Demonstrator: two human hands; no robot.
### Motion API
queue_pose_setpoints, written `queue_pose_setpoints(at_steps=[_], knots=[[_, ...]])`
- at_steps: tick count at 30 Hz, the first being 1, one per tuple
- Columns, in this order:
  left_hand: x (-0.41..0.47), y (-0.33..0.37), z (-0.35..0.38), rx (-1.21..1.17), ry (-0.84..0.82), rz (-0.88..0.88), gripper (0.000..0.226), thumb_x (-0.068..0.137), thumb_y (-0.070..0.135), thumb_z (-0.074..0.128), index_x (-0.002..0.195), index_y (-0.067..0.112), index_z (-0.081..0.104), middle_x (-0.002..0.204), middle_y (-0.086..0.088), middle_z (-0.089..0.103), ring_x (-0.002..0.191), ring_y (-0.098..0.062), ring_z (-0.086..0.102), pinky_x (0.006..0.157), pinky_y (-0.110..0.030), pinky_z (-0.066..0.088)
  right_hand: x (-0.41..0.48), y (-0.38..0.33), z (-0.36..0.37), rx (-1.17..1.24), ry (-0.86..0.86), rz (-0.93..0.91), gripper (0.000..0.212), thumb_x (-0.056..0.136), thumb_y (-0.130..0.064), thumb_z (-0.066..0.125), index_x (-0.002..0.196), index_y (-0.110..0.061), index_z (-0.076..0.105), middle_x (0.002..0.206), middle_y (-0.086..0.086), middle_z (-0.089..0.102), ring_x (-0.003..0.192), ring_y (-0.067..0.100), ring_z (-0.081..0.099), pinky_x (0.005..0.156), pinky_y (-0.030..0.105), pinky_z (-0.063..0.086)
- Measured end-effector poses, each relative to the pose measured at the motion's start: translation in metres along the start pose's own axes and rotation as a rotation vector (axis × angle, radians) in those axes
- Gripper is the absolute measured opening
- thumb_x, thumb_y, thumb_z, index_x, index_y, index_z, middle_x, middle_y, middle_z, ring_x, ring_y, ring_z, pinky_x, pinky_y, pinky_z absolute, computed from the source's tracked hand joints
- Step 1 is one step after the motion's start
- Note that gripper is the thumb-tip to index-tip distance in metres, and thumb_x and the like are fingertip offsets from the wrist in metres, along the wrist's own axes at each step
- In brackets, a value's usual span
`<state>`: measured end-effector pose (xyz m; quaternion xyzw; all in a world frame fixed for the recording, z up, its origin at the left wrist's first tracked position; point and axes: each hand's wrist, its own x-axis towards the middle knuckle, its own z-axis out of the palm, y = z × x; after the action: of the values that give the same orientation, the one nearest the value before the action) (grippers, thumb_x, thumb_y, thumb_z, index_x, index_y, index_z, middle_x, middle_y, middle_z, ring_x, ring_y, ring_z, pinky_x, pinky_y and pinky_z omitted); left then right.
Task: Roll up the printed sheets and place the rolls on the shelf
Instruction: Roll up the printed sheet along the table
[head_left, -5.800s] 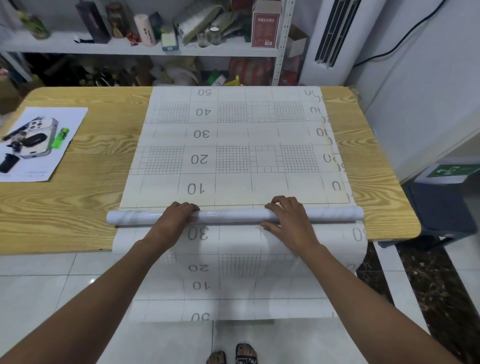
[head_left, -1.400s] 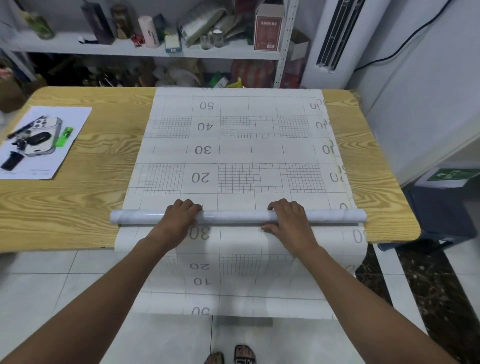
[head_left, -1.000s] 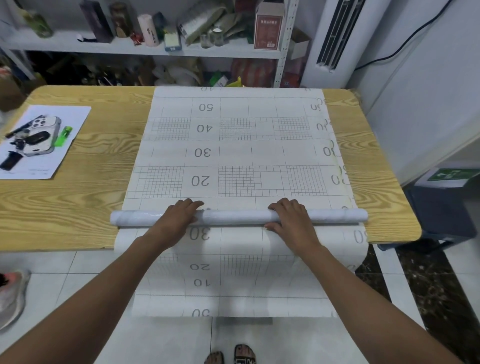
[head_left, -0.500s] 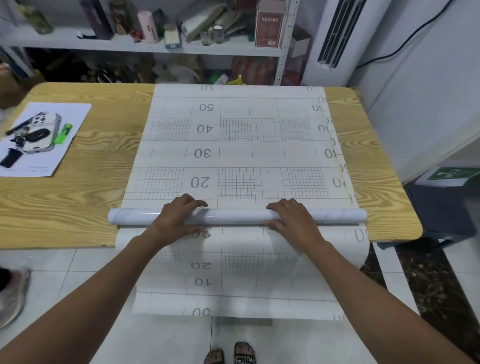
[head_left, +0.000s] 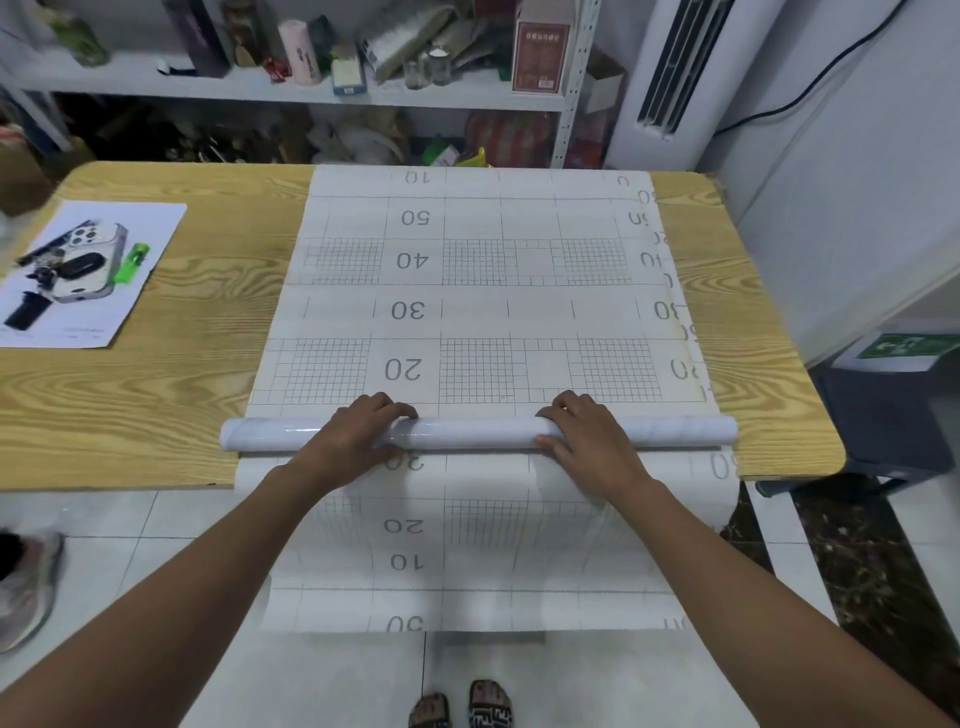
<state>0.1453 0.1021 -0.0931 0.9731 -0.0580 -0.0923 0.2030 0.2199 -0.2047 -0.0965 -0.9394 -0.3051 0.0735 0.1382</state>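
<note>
On the table (head_left: 156, 384), a phone (head_left: 98, 260) lies on a paper at far left, well apart from the work; the left hand (head_left: 353, 441) curls its fingers over the roll (head_left: 467, 432), thumb on the near side, grasping it, and the right hand (head_left: 592, 447) grasps it likewise, the 2 spread apart, likely to keep the roll straight and tight. The sheet (head_left: 467, 291) lies flat beyond the roll toward the shelf (head_left: 260, 88) and hangs off the near edge; its upside-down print reads 10, 50, 40, 30, 20; a red box (head_left: 537, 52) on the shelf bears writing too small to read.
</note>
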Motion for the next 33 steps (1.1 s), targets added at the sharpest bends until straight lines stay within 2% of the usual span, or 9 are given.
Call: queue_pose_setpoints(at_steps=[3,5,12,16,20,22,26,28,33], knots=[[0.0,0.002,-0.001,0.011,-0.028,0.006,0.042,0.081,0.021,0.067,0.12,0.02,0.053,0.106,-0.002,0.056,0.096,-0.02,0.044,0.078,-0.029,0.033,-0.004,-0.002,-0.002,0.003,-0.014,0.013,0.056,0.088,-0.052,0.031,0.117,-0.014,0.059,0.108,0.005,0.055,0.093,0.025,0.052,0.081,0.038,0.041],[0.002,0.003,-0.002,0.05,-0.041,-0.003,0.042,0.083,0.024,0.065,0.123,0.022,0.051,0.106,-0.001,0.058,0.099,-0.021,0.044,0.079,-0.028,0.031,-0.006,-0.002,-0.002,0.014,-0.012,0.014,0.059,0.087,-0.054,0.029,0.121,-0.015,0.057,0.109,0.003,0.056,0.094,0.023,0.053,0.082,0.037,0.041],[0.0,0.002,-0.003,-0.02,-0.067,-0.05,0.036,0.086,0.023,0.059,0.121,0.024,0.051,0.104,-0.002,0.059,0.097,-0.017,0.041,0.077,-0.028,0.03,-0.011,0.0,-0.002,0.036,0.011,-0.004,0.05,0.085,-0.054,0.042,0.116,-0.018,0.056,0.109,0.0,0.056,0.095,0.02,0.052,0.084,0.034,0.039],[0.002,0.009,-0.006,-0.012,-0.089,-0.072,0.035,0.088,0.016,0.054,0.122,0.02,0.051,0.105,-0.005,0.058,0.101,-0.021,0.044,0.081,-0.03,0.033,-0.013,0.0,0.001,0.013,0.055,-0.007,0.053,0.082,-0.056,0.045,0.115,-0.017,0.058,0.112,0.003,0.055,0.099,0.024,0.047,0.085,0.037,0.041],[-0.001,0.006,-0.007,-0.032,-0.085,-0.033,0.036,0.087,0.012,0.055,0.123,0.016,0.052,0.109,-0.006,0.053,0.098,-0.023,0.045,0.088,-0.036,0.038,-0.013,0.0,0.003,-0.016,0.093,-0.005,0.049,0.078,-0.046,0.069,0.115,-0.016,0.06,0.11,0.006,0.056,0.096,0.026,0.047,0.083,0.038,0.043],[-0.002,0.006,-0.007,-0.06,-0.065,-0.027,0.036,0.088,0.011,0.055,0.124,0.013,0.053,0.11,-0.007,0.047,0.096,-0.024,0.046,0.087,-0.035,0.04,-0.013,-0.001,0.005,-0.024,0.093,-0.002,0.05,0.075,-0.043,0.073,0.115,-0.015,0.061,0.107,0.007,0.056,0.094,0.027,0.048,0.081,0.038,0.044],[-0.005,0.004,-0.004,-0.04,-0.058,0.001,0.033,0.09,0.012,0.052,0.123,0.01,0.052,0.104,-0.007,0.047,0.092,-0.023,0.045,0.084,-0.037,0.04,-0.011,-0.002,0.007,-0.031,0.066,0.014,0.057,0.074,-0.041,0.074,0.122,-0.014,0.057,0.108,0.006,0.057,0.096,0.027,0.048,0.083,0.038,0.044],[-0.005,0.003,-0.004,-0.041,-0.061,-0.004,0.033,0.091,0.015,0.05,0.124,0.01,0.052,0.104,-0.007,0.048,0.091,-0.022,0.045,0.082,-0.032,0.037,-0.011,-0.002,0.007,-0.024,0.059,0.02,0.059,0.076,-0.041,0.073,0.125,-0.015,0.053,0.11,0.005,0.056,0.098,0.026,0.047,0.085,0.037,0.043],[-0.005,0.007,-0.006,0.034,-0.056,-0.024,0.038,0.094,0.017,0.045,0.132,0.013,0.043,0.116,-0.008,0.052,0.104,-0.025,0.043,0.086,-0.033,0.032,-0.01,-0.003,0.005,0.019,0.052,0.033,0.052,0.079,-0.038,0.072,0.12,-0.012,0.054,0.111,0.003,0.056,0.098,0.024,0.046,0.086,0.034,0.039]])
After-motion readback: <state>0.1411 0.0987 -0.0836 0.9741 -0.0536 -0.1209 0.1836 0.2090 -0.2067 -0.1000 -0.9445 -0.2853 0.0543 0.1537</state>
